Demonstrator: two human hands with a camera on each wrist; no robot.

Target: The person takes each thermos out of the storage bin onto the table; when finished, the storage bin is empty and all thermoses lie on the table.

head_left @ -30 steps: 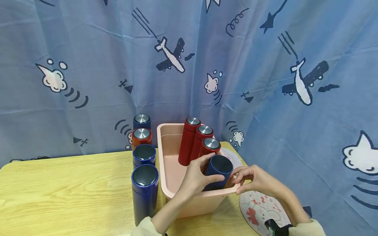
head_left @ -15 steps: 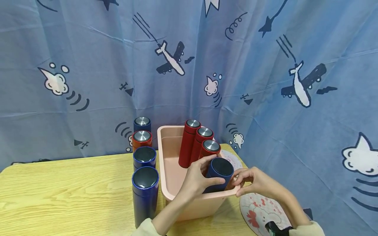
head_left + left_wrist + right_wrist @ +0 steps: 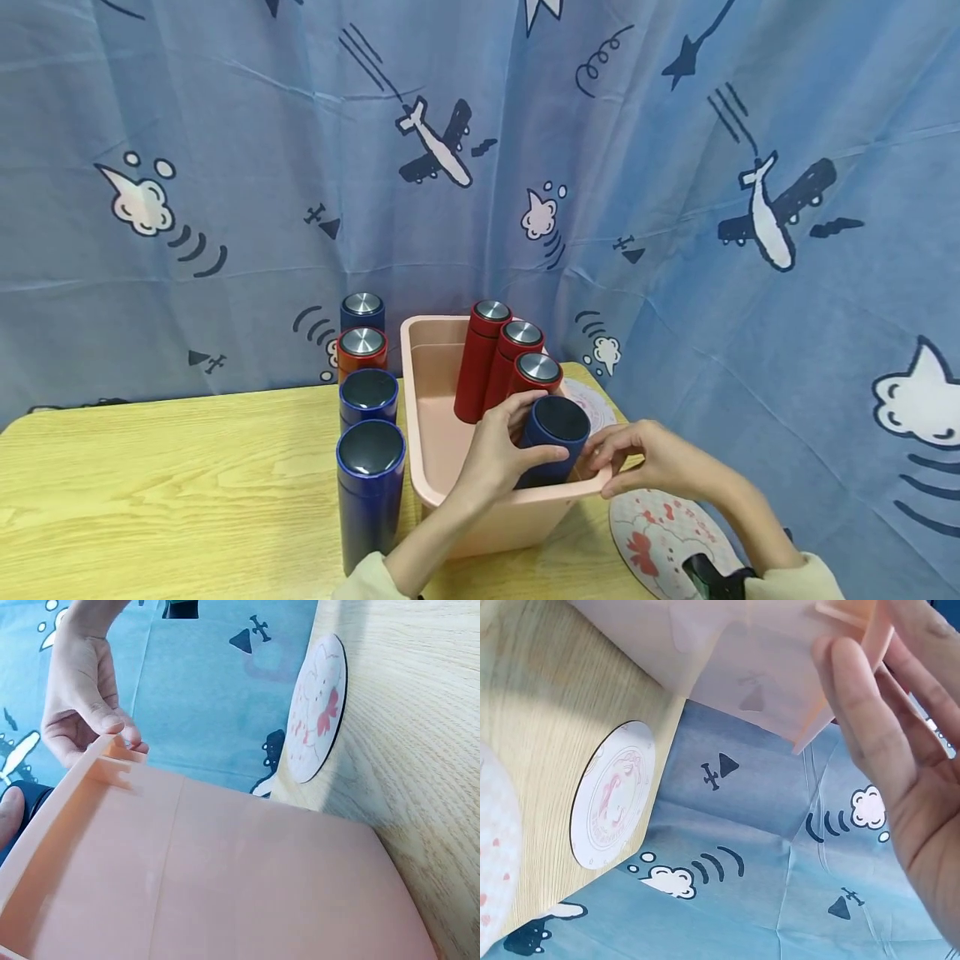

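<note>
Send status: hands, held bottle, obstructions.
Left hand grips blue bottle inside pink bin, base hidden. Right hand pinches bin rim. Possible snag: red bottle close behind.

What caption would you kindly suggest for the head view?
Left hand grips a blue flask in a pink bin beside three red flasks; right hand pinches the bin's rim.

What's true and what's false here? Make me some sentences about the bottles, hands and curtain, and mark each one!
1. The left hand holds a dark blue thermos. True.
2. Three red thermoses are inside the pink tub. True.
3. The right hand holds a red thermos. False: it grips the tub's rim.
4. Every thermos standing outside the tub is blue. False: an orange-red thermos stands there too.
5. The curtain has airplanes on it. True.
</note>
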